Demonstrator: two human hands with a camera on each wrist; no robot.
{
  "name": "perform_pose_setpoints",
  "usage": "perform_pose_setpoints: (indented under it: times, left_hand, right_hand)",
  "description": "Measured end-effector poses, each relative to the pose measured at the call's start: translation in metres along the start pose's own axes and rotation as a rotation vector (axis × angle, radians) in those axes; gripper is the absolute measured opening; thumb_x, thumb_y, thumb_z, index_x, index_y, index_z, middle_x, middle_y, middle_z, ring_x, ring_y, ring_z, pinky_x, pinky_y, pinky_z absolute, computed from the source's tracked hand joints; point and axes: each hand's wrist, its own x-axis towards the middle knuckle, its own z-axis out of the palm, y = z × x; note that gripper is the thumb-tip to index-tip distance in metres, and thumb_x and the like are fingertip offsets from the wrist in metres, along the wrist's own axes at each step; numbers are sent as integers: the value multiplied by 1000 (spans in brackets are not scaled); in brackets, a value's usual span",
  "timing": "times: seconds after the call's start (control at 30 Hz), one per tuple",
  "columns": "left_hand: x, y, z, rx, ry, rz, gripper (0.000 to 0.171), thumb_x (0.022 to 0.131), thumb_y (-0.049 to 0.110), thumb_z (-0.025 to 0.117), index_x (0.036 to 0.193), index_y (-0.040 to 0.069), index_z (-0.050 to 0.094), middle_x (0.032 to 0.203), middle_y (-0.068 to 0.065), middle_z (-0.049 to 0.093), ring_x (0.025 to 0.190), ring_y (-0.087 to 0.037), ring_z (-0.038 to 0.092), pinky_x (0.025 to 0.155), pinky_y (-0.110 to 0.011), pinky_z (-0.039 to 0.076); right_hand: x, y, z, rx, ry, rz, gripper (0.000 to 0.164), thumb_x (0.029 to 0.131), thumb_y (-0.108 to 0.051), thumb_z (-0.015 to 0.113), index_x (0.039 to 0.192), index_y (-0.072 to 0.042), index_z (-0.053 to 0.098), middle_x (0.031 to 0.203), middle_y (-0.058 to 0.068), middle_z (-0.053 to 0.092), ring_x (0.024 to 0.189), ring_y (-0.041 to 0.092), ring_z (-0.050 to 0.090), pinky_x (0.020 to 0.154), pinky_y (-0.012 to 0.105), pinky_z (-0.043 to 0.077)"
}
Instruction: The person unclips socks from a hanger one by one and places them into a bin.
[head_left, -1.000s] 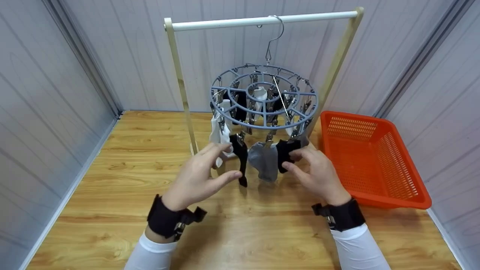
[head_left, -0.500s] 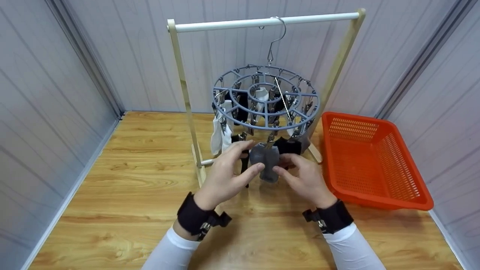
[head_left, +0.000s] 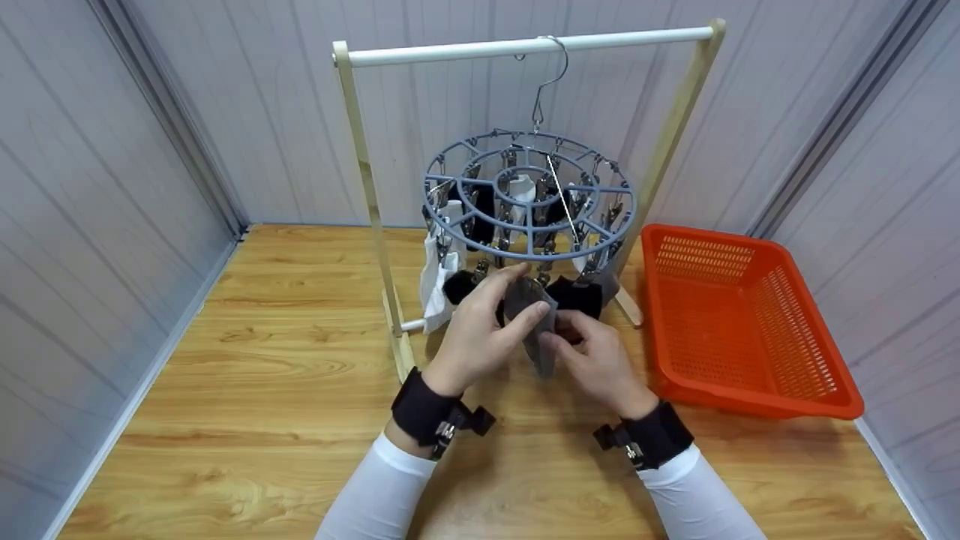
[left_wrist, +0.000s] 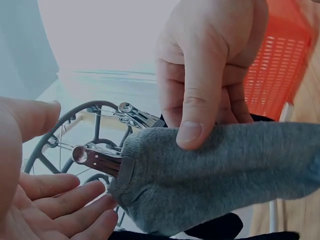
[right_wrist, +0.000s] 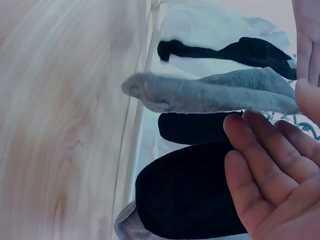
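Observation:
A grey sock hangs by its cuff from a metal clip at the front of the round grey hanger. My right hand pinches the sock's edge, thumb on the near face and fingers behind, as the left wrist view shows. On the other side, my left hand is spread beside the clip. Its fingertips are at the cuff, and its thumb stands apart from the clip. Black socks hang close on either side, and one fills the lower part of the right wrist view.
The hanger hooks over the white bar of a wooden-legged rack. White socks hang on its left, and more socks hang further back. An orange basket stands on the wood-patterned surface to the right. Pale panel walls surround the area.
Both hands have come inward to the grey sock, the left moving right and the right leaving the black sock. The grey sock has turned and is now pinched by the right hand.

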Motion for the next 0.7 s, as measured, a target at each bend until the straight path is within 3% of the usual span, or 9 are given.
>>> perform_pose_setpoints:
  times: [0.23,0.47,0.7]
  left_hand:
    - [10,-3,7,-62,15,-63,54,110,32,74,150,-2,64,147,-16,70,136,-28,66,116,-41,53]
    - [14,-4,10,-64,22,-37,45,110,27,74,145,0,69,140,-11,74,126,-23,69,110,-39,56]
    - [13,-6,10,-42,32,-33,41,109,24,74,142,-1,72,137,-14,76,123,-26,72,106,-41,59]
  right_hand:
    - [0,0,2,-32,9,-9,15,103,-11,81,116,-5,81,108,4,82,91,19,75,77,35,63]
    - [1,-2,0,12,-8,8,9,103,-7,80,111,-6,82,105,3,83,92,19,77,80,34,63]
    - [1,-2,-1,56,-30,52,11,104,-15,81,113,-10,83,102,0,82,92,20,77,81,33,64]
